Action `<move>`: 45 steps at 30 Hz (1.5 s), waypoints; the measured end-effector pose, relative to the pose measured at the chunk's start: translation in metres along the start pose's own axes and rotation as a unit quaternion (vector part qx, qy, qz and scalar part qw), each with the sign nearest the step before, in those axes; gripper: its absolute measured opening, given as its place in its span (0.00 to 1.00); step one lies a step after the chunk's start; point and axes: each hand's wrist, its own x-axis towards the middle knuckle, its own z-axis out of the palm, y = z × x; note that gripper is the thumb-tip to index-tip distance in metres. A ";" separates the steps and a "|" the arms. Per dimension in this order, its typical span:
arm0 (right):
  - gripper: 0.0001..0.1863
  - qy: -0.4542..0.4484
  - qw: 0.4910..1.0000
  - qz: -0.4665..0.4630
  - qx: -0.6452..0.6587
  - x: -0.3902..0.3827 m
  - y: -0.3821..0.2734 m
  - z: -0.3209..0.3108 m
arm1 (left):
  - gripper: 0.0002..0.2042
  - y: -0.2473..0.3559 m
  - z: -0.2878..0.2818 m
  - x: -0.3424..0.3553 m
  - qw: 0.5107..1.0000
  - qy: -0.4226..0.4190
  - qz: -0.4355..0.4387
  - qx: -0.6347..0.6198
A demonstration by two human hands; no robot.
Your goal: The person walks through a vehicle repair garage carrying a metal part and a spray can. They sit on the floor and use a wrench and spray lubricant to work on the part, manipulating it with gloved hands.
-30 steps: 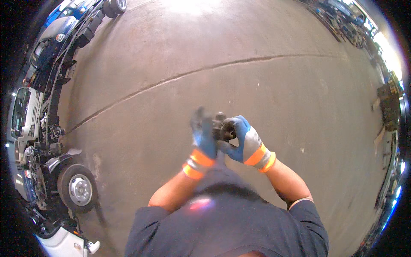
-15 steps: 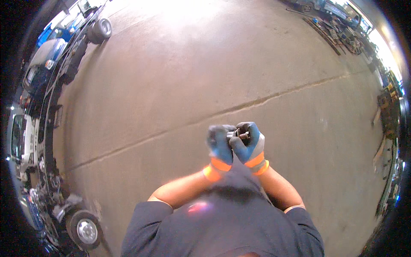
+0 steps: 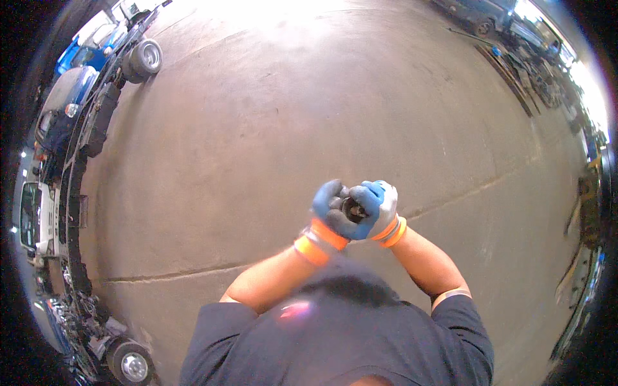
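Observation:
Both of my hands are in blue and grey work gloves with orange cuffs, held close together in front of my chest. Between them is a small dark metal part (image 3: 354,211), roughly round, with a duller piece showing inside it. My right hand (image 3: 377,206) is wrapped round its right side. On its left side, my left hand (image 3: 329,207) has its fingers curled against it. The gloves cover most of the part, so its exact kind cannot be made out.
A concrete floor (image 3: 257,128) with a long seam lies beneath me. Along the left stands a truck frame with wheels (image 3: 147,58) and a white truck cab (image 3: 40,215). Metal bars (image 3: 505,77) and scrap lie at the far right, near a parked vehicle (image 3: 470,14).
The floor seam has shifted lower in view as I move over the floor. My hands have turned the metal part, and its round end now shows between the gloves.

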 end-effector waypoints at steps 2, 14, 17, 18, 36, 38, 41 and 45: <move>0.14 -0.010 1.000 0.001 0.007 0.021 0.080 0.012 | 0.11 -0.006 0.015 0.077 0.992 0.008 -0.047 -0.114; 0.18 -0.067 0.965 0.242 0.081 0.286 0.515 0.002 | 0.18 -0.022 0.104 0.595 0.981 0.046 0.006 -0.190; 0.18 -0.067 0.948 0.309 0.031 0.333 0.617 -0.007 | 0.20 -0.026 0.140 0.697 0.955 0.124 0.193 0.186; 0.18 -0.069 0.939 0.335 0.012 0.357 0.654 -0.007 | 0.22 -0.020 0.159 0.733 0.919 0.155 0.241 0.273; 0.21 -0.061 0.998 0.010 0.008 0.699 1.332 0.030 | 0.12 -0.008 0.241 1.466 0.986 -0.057 -0.006 -0.155; 0.20 -0.075 0.997 -0.015 0.013 0.729 1.411 0.053 | 0.11 -0.012 0.238 1.546 0.976 -0.073 0.007 -0.206; 0.18 -0.092 0.995 -0.042 0.020 0.783 1.525 0.087 | 0.07 -0.015 0.225 1.673 0.968 -0.084 -0.008 -0.235; 0.17 -0.115 0.991 -0.056 0.035 0.868 1.662 0.112 | 0.05 -0.001 0.222 1.831 0.963 -0.064 -0.073 -0.253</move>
